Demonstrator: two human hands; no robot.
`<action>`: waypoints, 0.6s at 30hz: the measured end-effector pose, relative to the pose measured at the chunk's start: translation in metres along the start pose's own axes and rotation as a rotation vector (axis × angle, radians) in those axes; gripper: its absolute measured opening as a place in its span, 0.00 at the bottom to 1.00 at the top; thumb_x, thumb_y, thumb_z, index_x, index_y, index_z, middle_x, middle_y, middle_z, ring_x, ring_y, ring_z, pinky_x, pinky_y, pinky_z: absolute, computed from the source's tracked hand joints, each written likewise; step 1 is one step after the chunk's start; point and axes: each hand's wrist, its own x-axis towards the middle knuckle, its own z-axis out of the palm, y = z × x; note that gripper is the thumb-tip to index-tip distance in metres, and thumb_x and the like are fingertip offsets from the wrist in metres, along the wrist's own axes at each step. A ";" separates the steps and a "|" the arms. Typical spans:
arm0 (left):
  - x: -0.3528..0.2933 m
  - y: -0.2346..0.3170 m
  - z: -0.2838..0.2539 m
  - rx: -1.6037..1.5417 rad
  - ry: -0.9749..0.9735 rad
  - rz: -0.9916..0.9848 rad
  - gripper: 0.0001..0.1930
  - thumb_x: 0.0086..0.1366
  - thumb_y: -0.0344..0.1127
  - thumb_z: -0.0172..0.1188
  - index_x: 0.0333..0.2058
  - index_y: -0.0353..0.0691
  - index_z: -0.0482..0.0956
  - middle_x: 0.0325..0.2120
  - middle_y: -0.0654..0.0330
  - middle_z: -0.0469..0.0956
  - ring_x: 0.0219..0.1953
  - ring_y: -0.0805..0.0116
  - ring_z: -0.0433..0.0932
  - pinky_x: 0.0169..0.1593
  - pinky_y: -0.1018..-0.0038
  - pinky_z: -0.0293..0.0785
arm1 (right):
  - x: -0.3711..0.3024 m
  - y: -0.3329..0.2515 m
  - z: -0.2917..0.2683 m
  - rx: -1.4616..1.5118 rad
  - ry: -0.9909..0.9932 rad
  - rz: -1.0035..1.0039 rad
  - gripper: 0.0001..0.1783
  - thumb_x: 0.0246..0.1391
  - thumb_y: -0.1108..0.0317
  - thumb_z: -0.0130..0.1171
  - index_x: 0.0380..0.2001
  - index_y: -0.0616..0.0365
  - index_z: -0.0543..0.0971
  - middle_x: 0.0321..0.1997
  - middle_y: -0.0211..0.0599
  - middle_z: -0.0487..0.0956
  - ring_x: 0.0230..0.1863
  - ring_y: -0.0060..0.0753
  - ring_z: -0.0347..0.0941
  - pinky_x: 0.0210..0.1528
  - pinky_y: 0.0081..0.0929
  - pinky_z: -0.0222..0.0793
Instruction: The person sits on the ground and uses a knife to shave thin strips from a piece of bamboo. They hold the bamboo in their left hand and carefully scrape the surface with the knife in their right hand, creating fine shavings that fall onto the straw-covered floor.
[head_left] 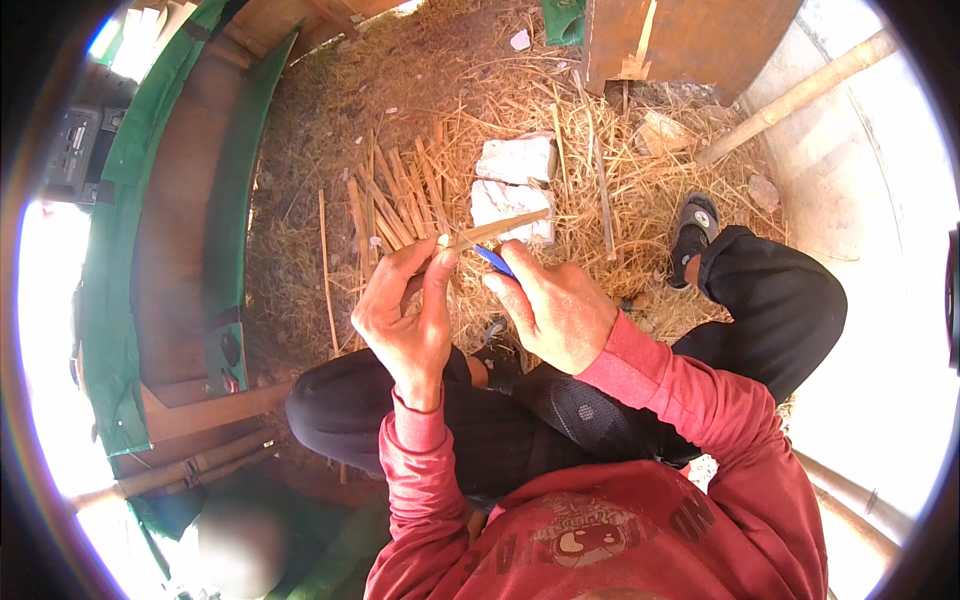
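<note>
My left hand [408,305] pinches one end of a flat strip of split bamboo or wood [505,227] between thumb and fingertips. The strip points to the right, over two pale blocks on the ground. Closed around a blue-handled tool [493,260] is my right hand [555,305], just below the strip. Only a short blue part of that tool shows; its blade or tip is hidden or too thin to make out. Both hands are close together in front of my crossed legs.
Several similar strips [405,195] lie on the straw to the left of the white blocks [515,160]. A thin stick [328,270] lies further left. Green-covered wooden boards [225,220] stand at the left. A bamboo pole [800,95] leans against the pale wall at the right.
</note>
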 end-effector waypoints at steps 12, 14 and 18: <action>-0.005 -0.001 0.006 0.017 0.034 0.064 0.07 0.58 0.24 0.66 0.37 0.31 0.84 0.30 0.55 0.83 0.29 0.73 0.82 0.35 0.78 0.80 | -0.010 0.008 0.012 -0.223 0.082 -0.020 0.14 0.60 0.66 0.57 0.47 0.58 0.69 0.14 0.44 0.73 0.15 0.50 0.73 0.14 0.43 0.65; -0.003 -0.001 0.007 0.038 0.033 0.050 0.07 0.58 0.25 0.66 0.36 0.31 0.84 0.29 0.54 0.83 0.29 0.73 0.82 0.34 0.79 0.80 | 0.000 0.013 0.020 -0.258 0.128 -0.033 0.14 0.61 0.64 0.56 0.45 0.56 0.69 0.13 0.42 0.74 0.14 0.49 0.73 0.14 0.44 0.65; 0.006 -0.002 0.005 0.006 0.060 0.141 0.06 0.59 0.27 0.66 0.35 0.32 0.84 0.27 0.55 0.82 0.27 0.71 0.82 0.31 0.77 0.78 | 0.006 0.011 0.033 -0.330 0.191 -0.015 0.13 0.61 0.62 0.55 0.43 0.54 0.68 0.12 0.44 0.73 0.15 0.52 0.74 0.14 0.46 0.67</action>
